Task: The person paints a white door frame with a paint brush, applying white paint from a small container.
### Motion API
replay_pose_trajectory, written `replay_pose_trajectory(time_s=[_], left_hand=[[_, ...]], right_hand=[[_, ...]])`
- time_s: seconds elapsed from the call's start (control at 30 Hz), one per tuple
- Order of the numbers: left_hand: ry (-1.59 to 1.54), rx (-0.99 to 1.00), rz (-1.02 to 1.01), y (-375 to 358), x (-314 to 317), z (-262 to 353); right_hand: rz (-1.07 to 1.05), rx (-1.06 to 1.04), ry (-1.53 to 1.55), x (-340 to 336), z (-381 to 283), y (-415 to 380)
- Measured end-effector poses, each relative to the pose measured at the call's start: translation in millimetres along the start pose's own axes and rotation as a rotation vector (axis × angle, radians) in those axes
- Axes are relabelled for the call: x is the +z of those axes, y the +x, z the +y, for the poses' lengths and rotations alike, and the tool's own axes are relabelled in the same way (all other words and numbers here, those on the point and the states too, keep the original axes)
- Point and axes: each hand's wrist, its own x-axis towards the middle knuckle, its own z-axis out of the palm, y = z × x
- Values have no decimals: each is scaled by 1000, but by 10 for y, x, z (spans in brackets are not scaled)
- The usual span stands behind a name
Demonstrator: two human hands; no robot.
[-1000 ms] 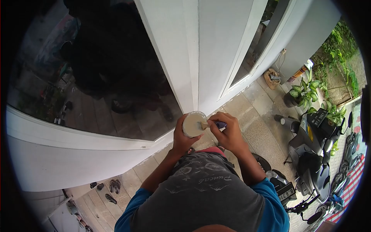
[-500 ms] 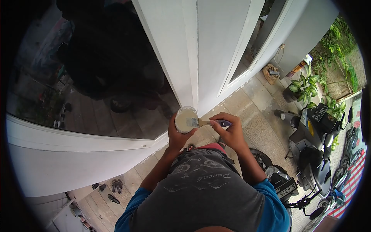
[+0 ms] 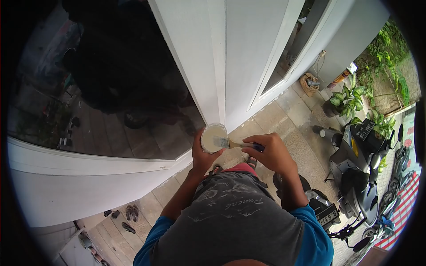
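Both hands raised: left hand (image 3: pixel 202 155) cupping paint cup (image 3: pixel 213 138), right hand (image 3: pixel 271 153) gripping brush (image 3: pixel 234 143) across it.

The cup (image 3: pixel 212 137) sits in the left hand (image 3: pixel 203 155), with the brush (image 3: pixel 235 144) lying across its rim from the right hand (image 3: pixel 271 153) beside it. Beyond both hands stands the door frame (image 3: pixel 213 62), glass pane (image 3: pixel 102 88) to their left. Scooters (image 3: pixel 364 173) are parked well right; sandals (image 3: pixel 126 217) lie on the floor, lower left.
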Motion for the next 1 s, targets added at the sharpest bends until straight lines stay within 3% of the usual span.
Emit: replay_pose_trajectory(time_s=[0.13,0.23,0.47,0.53,0.87,1.0], left_hand=[[-46,-58,32,-11,101,32],[-16,-61,58,10,156,124],[35,-134,155,64,389,280],[68,-152,189,88,467,311],[56,-194,348,34,937,366],[94,-190,389,2,1083,454]], right_hand=[[-124,29,-162,-162,-29,67],[-83,25,-1,-178,80,147],[-159,-19,-23,-390,151,364],[-170,-131,-118,-433,266,448],[-275,-172,-14,-799,457,636],[-266,-288,-92,-880,586,679]])
